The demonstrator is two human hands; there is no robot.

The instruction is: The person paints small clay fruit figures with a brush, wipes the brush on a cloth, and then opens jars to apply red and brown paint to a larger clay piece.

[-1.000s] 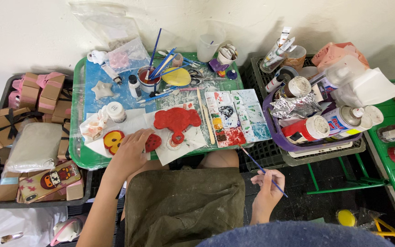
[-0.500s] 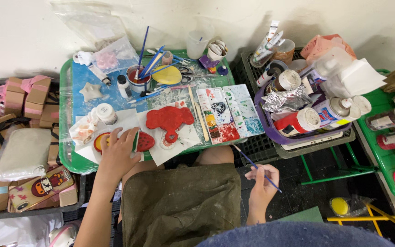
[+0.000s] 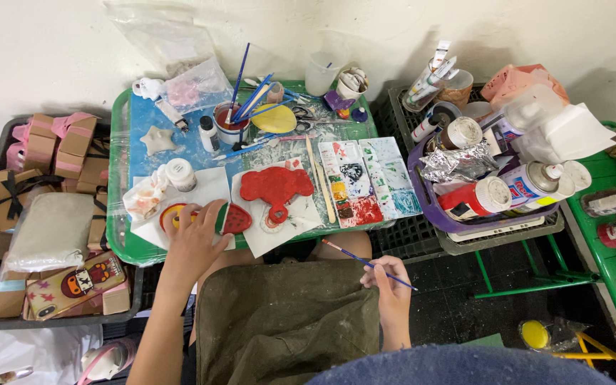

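Compared with the frame a second ago, left hand [image 3: 192,246] is staying flat on the strawberry-shaped painted piece [image 3: 237,219] at lower left of the green tray [image 3: 117,178], while right hand [image 3: 391,285] is hanging slightly lower beside the lap, off the surface. Left fingers are lying spread, pressing the piece down, not closed round it; right grip is pinching a thin blue-handled paintbrush [image 3: 368,264], bristles pointing up-left toward the tray. Judging the step: a pause between strokes on the flat pieces, with the red mushroom-like piece [image 3: 276,185] lying on white paper at frame centre. Next move probably calling for loading colour from the palette [image 3: 365,178] just right of it. Room is looking tight: tray front edge close to the knees, purple basket [image 3: 429,207] of bottles crowding the right, boxes [image 3: 8,199] filling the left.
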